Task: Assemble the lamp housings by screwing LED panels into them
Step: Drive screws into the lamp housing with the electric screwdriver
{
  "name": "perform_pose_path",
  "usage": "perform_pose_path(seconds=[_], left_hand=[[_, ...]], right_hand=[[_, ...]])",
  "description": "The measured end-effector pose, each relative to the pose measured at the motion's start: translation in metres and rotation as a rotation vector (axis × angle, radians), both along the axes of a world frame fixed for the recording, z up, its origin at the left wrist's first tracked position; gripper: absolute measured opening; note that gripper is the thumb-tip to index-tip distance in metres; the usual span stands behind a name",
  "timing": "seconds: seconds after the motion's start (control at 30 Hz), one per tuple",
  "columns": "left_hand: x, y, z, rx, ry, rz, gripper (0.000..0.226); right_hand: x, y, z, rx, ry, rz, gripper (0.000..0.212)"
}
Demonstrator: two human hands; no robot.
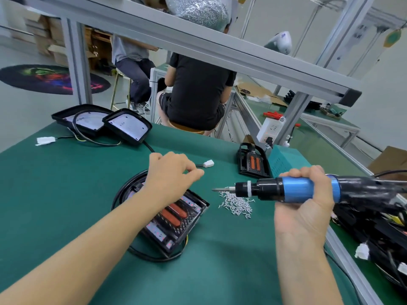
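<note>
The electric screwdriver [293, 189] is being gripped in the right hand [306, 203], bit above the loose screws [236, 203], while the lamp housing [176, 223] lies beneath the loosely curled left hand [171, 172], whose contents cannot be told; a squarely seated screw is advised.

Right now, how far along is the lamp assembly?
Two housings lie face down at the far left, seemingly done. The left hand hovers above an open housing; the right hand grips the screwdriver. Another housing waits beyond the loose screws.

Single head view, looking forward-down, close over green table [66, 194], tilted.
</note>
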State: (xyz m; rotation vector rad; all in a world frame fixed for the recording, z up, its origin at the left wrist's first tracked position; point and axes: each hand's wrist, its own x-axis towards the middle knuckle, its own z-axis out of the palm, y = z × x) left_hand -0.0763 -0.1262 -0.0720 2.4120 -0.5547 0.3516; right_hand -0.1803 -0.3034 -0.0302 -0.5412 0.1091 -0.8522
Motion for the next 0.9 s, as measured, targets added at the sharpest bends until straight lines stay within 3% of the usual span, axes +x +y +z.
perform_pose_path(seconds=[0.07,0.2,0.37,0.6,0.9], left_hand=[[0.000,0.032,-0.004,-0.090,-0.025,0.112,0.011],[0.003,0.087,-0.023,-0.021,0.143,0.332,0.030],[-0.004,0.110,-0.051,0.019,0.385,0.407,0.040],[-0.004,0.107,-0.066,-0.028,0.377,0.419,0.025],[0.001,0.102,-0.072,-0.011,0.295,0.485,0.033]], right_hand=[[0.001,0.015,0.003,-0.068,0.015,0.066,0.025],[0.013,0.053,0.002,-0.291,0.023,0.208,0.024],[0.031,0.106,-0.007,-0.553,0.078,0.256,0.026],[0.047,0.144,-0.019,-0.771,0.161,0.249,0.025],[0.060,0.149,-0.032,-0.760,0.196,0.229,0.028]])
